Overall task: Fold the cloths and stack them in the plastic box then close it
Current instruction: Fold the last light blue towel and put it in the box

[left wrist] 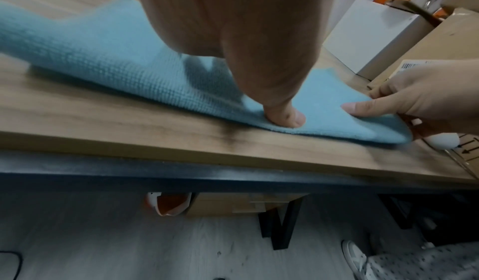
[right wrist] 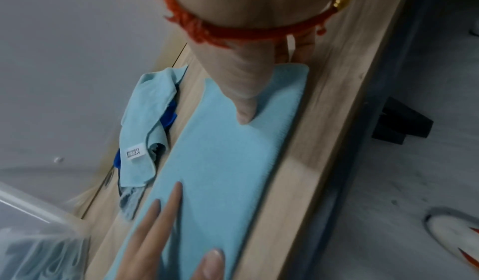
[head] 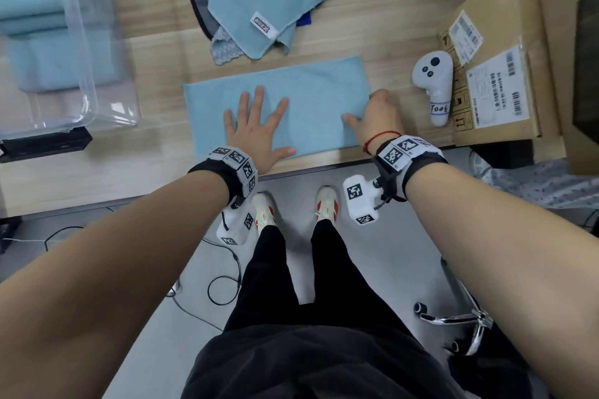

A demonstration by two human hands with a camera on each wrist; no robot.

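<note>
A light blue cloth point(head: 301, 100), folded into a long rectangle, lies flat near the table's front edge. My left hand point(head: 259, 129) presses flat on its left half with fingers spread; the thumb point(left wrist: 282, 116) sits near the front hem. My right hand point(head: 366, 113) pinches the cloth's right end, thumb point(right wrist: 243, 108) on top and fingers curled at the edge. The clear plastic box point(head: 87, 97) stands open at the left with folded blue cloths inside. A loose blue cloth point(head: 269, 3) with a white label lies behind.
A white handheld controller point(head: 432, 87) lies just right of the cloth, against a cardboard box point(head: 499, 74). A dark blue fabric point(head: 304, 19) peeks from under the loose cloth. A black part point(head: 45, 142) lies at the plastic box's front. The table edge runs close below my wrists.
</note>
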